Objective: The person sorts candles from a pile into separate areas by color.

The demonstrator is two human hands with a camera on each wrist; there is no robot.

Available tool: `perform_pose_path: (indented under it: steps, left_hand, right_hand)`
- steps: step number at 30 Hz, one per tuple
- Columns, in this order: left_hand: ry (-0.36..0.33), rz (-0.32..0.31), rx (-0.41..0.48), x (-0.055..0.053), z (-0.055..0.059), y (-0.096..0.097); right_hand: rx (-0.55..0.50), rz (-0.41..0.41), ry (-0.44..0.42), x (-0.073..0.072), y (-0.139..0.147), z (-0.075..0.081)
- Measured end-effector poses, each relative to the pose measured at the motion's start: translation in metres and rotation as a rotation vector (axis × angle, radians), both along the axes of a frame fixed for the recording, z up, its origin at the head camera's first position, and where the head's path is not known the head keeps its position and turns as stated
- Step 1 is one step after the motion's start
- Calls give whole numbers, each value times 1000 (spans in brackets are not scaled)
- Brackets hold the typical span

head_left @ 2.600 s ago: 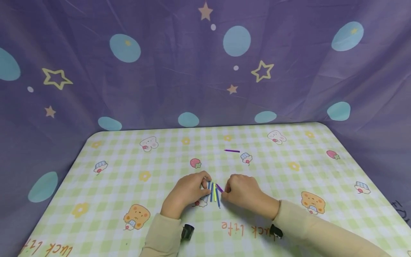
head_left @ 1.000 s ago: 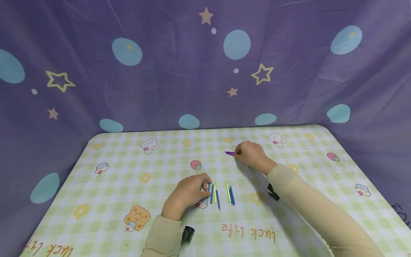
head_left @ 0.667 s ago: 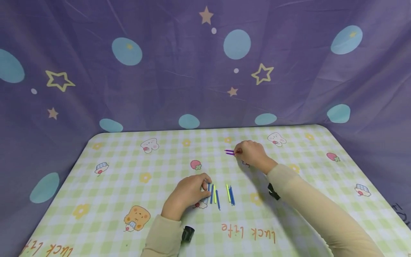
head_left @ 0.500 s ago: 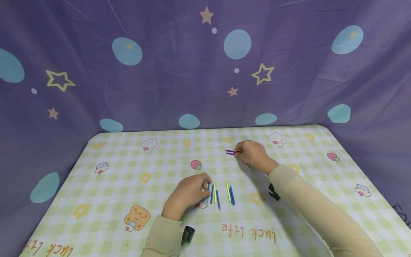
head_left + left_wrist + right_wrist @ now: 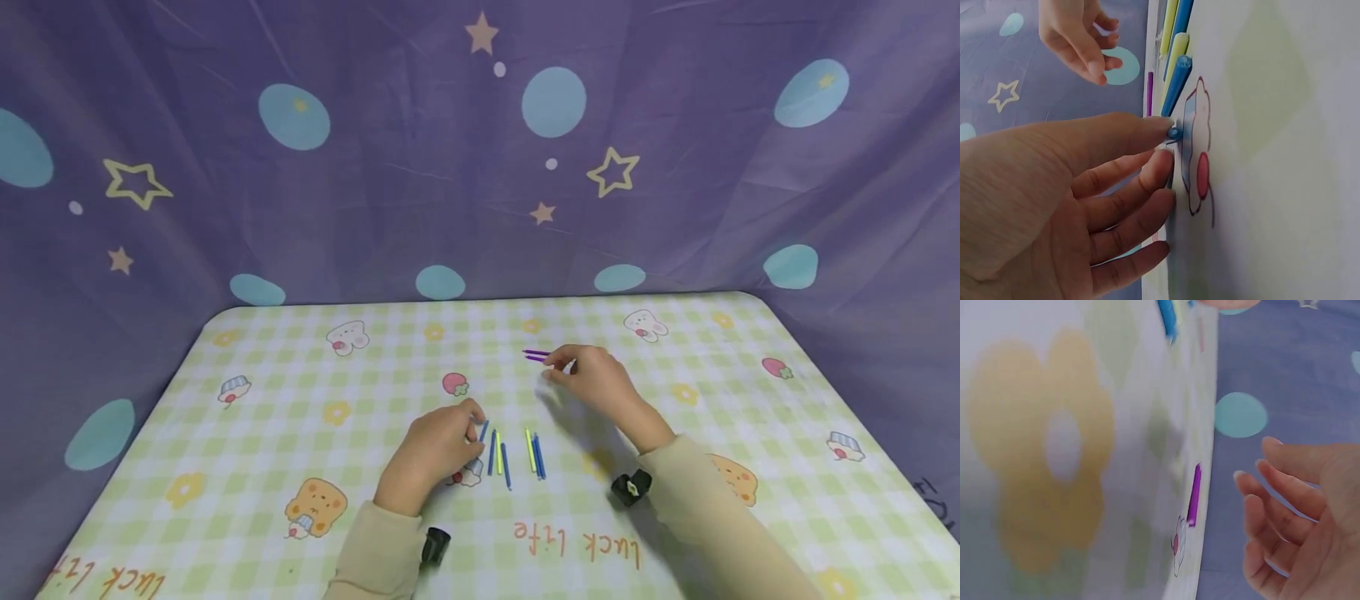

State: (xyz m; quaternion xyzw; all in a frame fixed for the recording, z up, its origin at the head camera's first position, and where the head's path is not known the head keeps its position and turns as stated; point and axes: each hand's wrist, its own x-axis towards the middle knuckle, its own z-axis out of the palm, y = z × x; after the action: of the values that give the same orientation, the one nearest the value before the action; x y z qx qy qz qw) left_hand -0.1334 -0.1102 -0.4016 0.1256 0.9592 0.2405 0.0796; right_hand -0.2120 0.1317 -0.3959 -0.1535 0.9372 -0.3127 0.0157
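My left hand [image 5: 429,450] pinches a thin blue stick [image 5: 483,430] between thumb and fingers, low over the tablecloth; in the left wrist view its round end [image 5: 1174,132] shows under the thumb tip. Just right of that hand lie a blue stick [image 5: 492,452], a yellow-green stick [image 5: 498,454] and another blue stick [image 5: 506,467]. Farther back, two purple sticks [image 5: 535,358] with narrow tips lie side by side. My right hand [image 5: 596,383] is beside their right ends, fingers parted and holding nothing; the right wrist view shows a gap between thumb and fingers.
A second small group, a yellow-green stick [image 5: 529,450] beside blue sticks [image 5: 538,458], lies between the two hands. A checked tablecloth [image 5: 360,458] with printed pictures covers the table. Behind it hangs a purple curtain [image 5: 360,208].
My right hand carried a purple stick to the back, laid it beside the other, then released it and drew back slightly. The blue stick at my left fingers has tilted.
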Motion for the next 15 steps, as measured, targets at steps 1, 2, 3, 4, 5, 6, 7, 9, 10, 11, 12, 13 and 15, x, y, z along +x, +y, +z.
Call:
perform_pose_path:
  steps: [1,2,3,4,5,6,7,9,10,11,12,13,15]
  left_hand:
    - [-2,7,3,0,1,-1]
    - [-8,16,4,0,1,-1]
    - [-15,22,8,0,1,-1]
    - [-22,25,8,1,2,-1]
    - [-31,29,8,1,2,-2]
    - [-37,31,6,1,3,-2]
    - [-40,32,3,2,3,-1]
    - [-42,35,-1,3,4,-1]
    - [-43,40,-4,3,4,0]
    - [-41,44,-7,4,4,1]
    - [-41,50,-12,4,4,1]
    - [-38,56,-20,4,4,2]
    - [-34,69,-39,4,3,4]
  right_hand:
    - [-21,11,-4,3,0,-1]
    - [-43,26,-9,7,0,-2]
    - [-60,47,-11,10,0,-3]
    - [-78,68,-18,14,1,-4]
    - [-95,92,-29,17,2,-5]
    - [-108,116,-41,20,2,-6]
    - [-120,140,-54,23,3,-8]
    - [-129,188,-80,28,5,-11]
    - [-131,213,-94,30,6,-13]
    - [-131,236,-109,31,6,-15]
    - [-133,267,-120,32,7,-16]
    - [-134,295,-136,33,8,-18]
    - [-134,346,-169,34,8,-20]
